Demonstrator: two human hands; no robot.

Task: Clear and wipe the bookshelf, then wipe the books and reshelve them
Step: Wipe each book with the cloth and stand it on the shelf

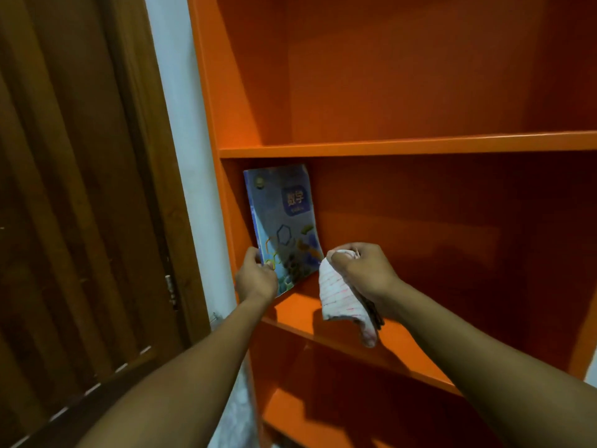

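Two bare forearms reach up toward an orange bookshelf (403,145). On the left hand (256,279), the grip pinches the lower left corner of a blue book (282,221), which stands upright on the middle shelf, leaning against the left side wall. On the right hand (361,270), the grip is curled tightly round a white cloth (342,300) with red stripes, just right of the book. A brown wooden door (80,189) stands to the left.
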